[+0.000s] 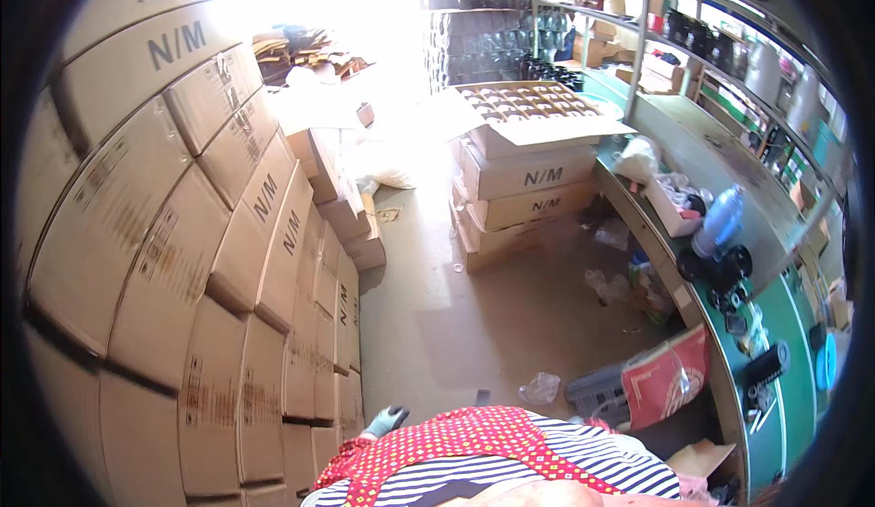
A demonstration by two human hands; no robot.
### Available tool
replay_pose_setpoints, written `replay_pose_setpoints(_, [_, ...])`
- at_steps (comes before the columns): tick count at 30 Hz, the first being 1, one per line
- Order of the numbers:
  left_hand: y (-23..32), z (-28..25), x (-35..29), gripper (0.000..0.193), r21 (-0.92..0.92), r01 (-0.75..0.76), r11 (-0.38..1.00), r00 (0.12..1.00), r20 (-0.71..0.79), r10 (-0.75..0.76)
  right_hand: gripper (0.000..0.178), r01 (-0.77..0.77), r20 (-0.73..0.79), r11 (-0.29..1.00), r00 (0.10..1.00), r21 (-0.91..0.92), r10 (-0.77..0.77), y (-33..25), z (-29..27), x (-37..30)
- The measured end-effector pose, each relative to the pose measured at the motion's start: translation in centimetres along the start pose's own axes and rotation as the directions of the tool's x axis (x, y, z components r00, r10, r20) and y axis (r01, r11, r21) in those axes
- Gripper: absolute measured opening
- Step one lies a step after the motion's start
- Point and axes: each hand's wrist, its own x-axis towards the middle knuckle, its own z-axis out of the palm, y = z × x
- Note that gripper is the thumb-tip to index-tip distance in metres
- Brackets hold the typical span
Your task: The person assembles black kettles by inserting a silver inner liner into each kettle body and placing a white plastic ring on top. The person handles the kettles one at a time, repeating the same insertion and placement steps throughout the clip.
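Note:
My left hand (386, 420), in a pale grey-green glove with dark fingertips, hangs beside my body at the lower edge. Its fingers look loosely stretched out, and nothing shows in them. The nearest things to it are the stacked brown cartons (296, 375) on the left and the bare floor (410, 361). My red patterned apron (437, 448) and striped clothing cover the bottom of the view. My right hand cannot be made out; at the lower right are only a bit of pink cloth and an opened cardboard flap (702, 460).
A tall carton wall fills the left. Ahead stands a carton stack (529, 179) topped by an open box of divided cells. A green workbench (784, 325) curves along the right, carrying a blue bottle (720, 220) and black parts. Plastic bags (540, 388) and a red sack (665, 379) lie low.

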Motion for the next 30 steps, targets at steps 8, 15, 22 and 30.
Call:
replay_pose_setpoints(8, [-6.8, -9.0, 4.2, 0.034, -0.566, 0.783, 0.258, 0.509, 0.346, -0.788, 0.072, 0.695, -0.788, 0.713, 0.386, -0.094, -0.481, -43.0, -44.8, 16.3])
replay_pose_setpoints(15, [-21.4, -22.0, 24.4, 0.039, -0.675, 0.708, 0.206, 0.472, 0.236, -0.850, 0.110, 0.173, -0.966, 0.976, 0.195, -0.133, -0.167, -59.9, -67.1, 27.2])
replay_pose_setpoints(22, [-28.0, -43.7, 65.0, 0.055, -0.492, 0.186, 0.850, 0.878, -0.306, -0.369, 0.117, -0.208, -0.841, 0.957, 0.463, 0.204, 0.280, -64.3, -72.0, 32.7])
replay_pose_setpoints(30, [-14.9, -59.8, 102.8, 0.059, -0.527, -0.352, 0.774, 0.899, -0.419, 0.124, 0.086, -0.034, -0.986, 0.994, 0.129, 0.107, 0.110, -61.8, -68.7, 37.3])
